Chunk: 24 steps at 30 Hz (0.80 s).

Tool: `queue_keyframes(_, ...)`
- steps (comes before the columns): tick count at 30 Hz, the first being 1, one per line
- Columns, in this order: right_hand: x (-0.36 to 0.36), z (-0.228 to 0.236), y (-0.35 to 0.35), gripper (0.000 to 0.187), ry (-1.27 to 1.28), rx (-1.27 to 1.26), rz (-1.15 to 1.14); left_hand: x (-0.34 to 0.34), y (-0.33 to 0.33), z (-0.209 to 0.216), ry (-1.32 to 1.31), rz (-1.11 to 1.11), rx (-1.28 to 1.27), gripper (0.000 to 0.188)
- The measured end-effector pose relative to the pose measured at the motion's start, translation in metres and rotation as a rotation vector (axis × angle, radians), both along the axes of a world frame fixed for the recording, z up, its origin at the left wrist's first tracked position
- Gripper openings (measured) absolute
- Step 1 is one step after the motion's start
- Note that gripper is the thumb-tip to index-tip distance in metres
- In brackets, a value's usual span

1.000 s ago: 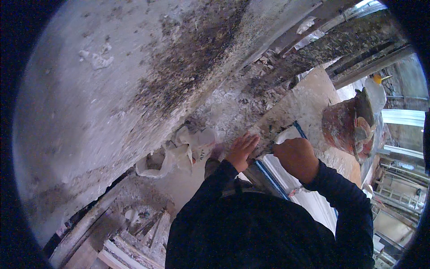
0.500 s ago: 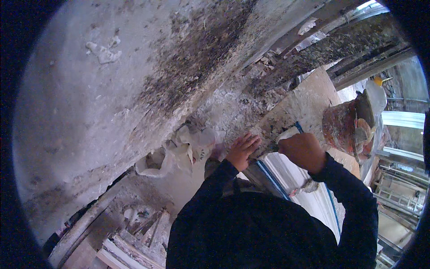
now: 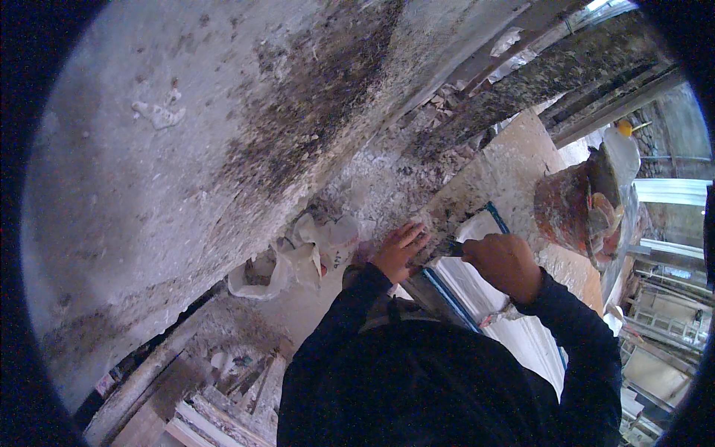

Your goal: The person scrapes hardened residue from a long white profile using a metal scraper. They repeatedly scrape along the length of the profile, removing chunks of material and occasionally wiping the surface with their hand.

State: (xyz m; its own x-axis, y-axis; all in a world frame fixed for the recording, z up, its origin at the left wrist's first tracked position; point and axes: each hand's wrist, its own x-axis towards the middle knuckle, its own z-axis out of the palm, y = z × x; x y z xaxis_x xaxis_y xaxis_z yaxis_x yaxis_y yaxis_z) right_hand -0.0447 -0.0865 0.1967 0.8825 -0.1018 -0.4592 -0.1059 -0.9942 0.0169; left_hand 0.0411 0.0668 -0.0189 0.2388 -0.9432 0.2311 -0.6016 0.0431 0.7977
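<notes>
My right hand [image 3: 506, 264] is closed in a fist over the far end of a long white moulding [image 3: 473, 287] with blue edge strips [image 3: 450, 298]. A small dark tool [image 3: 455, 247] pokes out of the fist on its left side; most of it is hidden in the palm, so its kind is unclear. My left hand [image 3: 401, 252] lies with fingers apart on the debris-strewn worktop, just left of the moulding's far end, and holds nothing. The moulding runs toward me, its near part partly covered by my right arm.
A stained reddish bucket [image 3: 566, 205] lies tilted on the board [image 3: 514, 160] at the right. An open white sack [image 3: 279, 272] stands left of my left hand. Wood strips [image 3: 212, 421] are piled at lower left. A rough, stained wall-like surface [image 3: 171, 186] fills the upper left.
My right fist has shifted slightly toward me and right, uncovering more of the moulding's far end and the dark tool. My left hand stays on the worktop. The view has shifted slightly.
</notes>
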Motion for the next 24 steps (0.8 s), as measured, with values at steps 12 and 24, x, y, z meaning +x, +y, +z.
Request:
queue_keyframes(12,0.046,-0.022,-0.019,0.015,-0.009,0.041,0.310,0.004,-0.005,-0.015,0.003,-0.035,-0.083,0.075)
queue_keyframes(24,-0.007,0.008,0.006,0.012,0.038,0.014,-0.087,0.006,-0.002,0.015,-0.062,-0.016,0.016,0.077)
